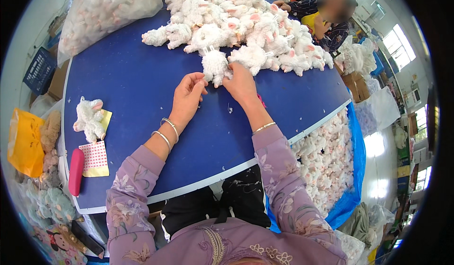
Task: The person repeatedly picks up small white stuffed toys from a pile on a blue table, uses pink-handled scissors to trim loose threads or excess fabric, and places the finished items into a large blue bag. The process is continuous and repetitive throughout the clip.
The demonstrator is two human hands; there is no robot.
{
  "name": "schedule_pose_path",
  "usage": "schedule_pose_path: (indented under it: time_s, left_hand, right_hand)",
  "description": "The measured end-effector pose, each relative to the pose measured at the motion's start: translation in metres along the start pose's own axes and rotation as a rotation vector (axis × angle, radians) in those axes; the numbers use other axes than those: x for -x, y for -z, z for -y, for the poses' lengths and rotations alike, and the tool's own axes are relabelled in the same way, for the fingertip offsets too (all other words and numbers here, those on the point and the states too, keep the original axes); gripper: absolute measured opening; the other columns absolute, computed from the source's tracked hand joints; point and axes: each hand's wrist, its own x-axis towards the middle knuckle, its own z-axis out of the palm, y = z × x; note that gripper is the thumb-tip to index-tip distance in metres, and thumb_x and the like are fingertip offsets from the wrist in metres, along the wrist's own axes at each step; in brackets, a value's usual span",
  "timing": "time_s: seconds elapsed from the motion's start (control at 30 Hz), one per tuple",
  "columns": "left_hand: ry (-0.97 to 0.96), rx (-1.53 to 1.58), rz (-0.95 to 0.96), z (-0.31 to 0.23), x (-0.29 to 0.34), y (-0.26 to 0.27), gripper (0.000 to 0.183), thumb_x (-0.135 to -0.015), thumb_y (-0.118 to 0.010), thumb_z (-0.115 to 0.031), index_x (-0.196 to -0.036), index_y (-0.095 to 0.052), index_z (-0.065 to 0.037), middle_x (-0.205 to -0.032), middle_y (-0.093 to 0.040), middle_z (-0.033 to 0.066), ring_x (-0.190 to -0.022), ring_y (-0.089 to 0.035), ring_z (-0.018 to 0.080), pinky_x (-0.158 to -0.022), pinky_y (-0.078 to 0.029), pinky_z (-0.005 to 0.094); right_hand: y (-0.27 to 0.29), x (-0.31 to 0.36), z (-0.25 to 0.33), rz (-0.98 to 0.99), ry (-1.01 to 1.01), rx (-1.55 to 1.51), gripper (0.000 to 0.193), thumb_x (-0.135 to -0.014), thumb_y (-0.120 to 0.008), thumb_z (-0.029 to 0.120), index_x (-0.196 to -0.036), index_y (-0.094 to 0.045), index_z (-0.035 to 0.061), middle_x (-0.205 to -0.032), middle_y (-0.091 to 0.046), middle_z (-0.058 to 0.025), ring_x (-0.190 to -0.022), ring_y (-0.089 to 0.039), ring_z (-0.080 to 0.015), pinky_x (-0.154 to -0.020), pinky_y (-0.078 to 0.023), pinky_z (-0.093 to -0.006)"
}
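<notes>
The right hand (240, 82) holds a white plush toy (215, 65) over the blue table (142, 85), at the near side of a plush pile (246, 17). The left hand (187, 95) is just beside this toy.

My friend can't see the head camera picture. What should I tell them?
A person's right hand holds a fluffy white toy at a blue table, with the left hand close beside it. Beyond lies a big pile of similar toys.
</notes>
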Motion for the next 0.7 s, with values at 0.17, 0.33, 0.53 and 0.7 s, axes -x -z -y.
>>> schedule_pose_path:
  time_s: [0.17, 0.33, 0.53, 0.7]
  left_hand:
    - [-0.07, 0.014, -0.079, -0.003, 0.001, -0.004, 0.037, -0.092, -0.057, -0.021, -0.123, -0.048, -0.002, -0.099, -0.058, 0.0026, -0.079, -0.054, 0.0069, -0.063, -0.044, 0.0209]
    - [-0.078, 0.074, 0.002, -0.005, 0.004, -0.003, 0.047, -0.091, -0.06, -0.025, -0.129, -0.042, -0.004, -0.102, -0.055, 0.0029, -0.079, -0.052, 0.0068, -0.062, -0.043, 0.0215]
    - [0.006, 0.137, -0.014, -0.006, 0.003, 0.002, 0.028, -0.094, -0.056, -0.026, -0.109, -0.057, -0.003, -0.085, -0.06, 0.0013, -0.068, -0.053, 0.0068, -0.057, -0.042, 0.0229]
    - [-0.021, 0.176, -0.071, 0.001, 0.002, 0.003, 0.024, -0.096, -0.052, -0.025, -0.093, -0.061, -0.003, -0.074, -0.061, 0.0009, -0.06, -0.054, 0.0077, -0.054, -0.042, 0.0229]
  right_hand:
    - [0.033, 0.008, 0.009, 0.255, -0.426, -1.139, 0.015, -0.08, -0.057, 0.008, -0.094, -0.059, 0.0014, -0.068, -0.052, -0.001, -0.047, -0.043, -0.0039, -0.038, -0.034, -0.0226]
    - [0.038, 0.017, 0.016, 0.432, -0.421, -1.203, 0.026, -0.079, -0.059, 0.004, -0.104, -0.055, -0.0002, -0.076, -0.055, -0.0037, -0.048, -0.042, -0.0068, -0.039, -0.032, -0.0231]
    - [0.044, 0.019, 0.024, 0.519, -0.439, -1.089, 0.032, -0.078, -0.059, 0.003, -0.109, -0.055, -0.0029, -0.069, -0.052, -0.0027, -0.047, -0.042, -0.0075, -0.039, -0.033, -0.0242]
    - [0.042, 0.016, 0.016, 0.495, -0.462, -1.224, 0.032, -0.084, -0.051, 0.008, -0.116, -0.056, 0.0, -0.07, -0.053, -0.0016, -0.045, -0.036, -0.0057, -0.04, -0.032, -0.0231]
